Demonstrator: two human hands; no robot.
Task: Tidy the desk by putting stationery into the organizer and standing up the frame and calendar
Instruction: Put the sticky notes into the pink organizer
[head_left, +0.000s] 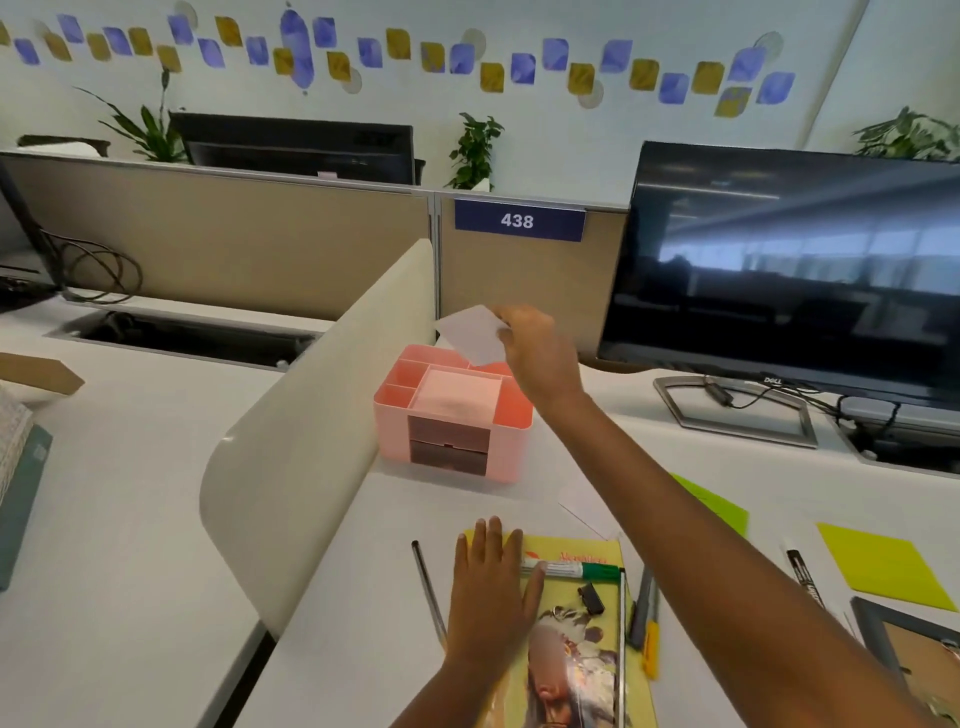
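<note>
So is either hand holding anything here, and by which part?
The right hand pinches a white card by its upper right corner, above the pink organizer. The left hand holds nothing, resting flat on the yellow booklet.

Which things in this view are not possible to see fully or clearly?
Head view:
Frame: cut off by the right and bottom edges.
Organizer drawers: closed, contents hidden.
Card in right hand: blurred, no print readable.
White sheet: partly hidden under the right arm.
</note>
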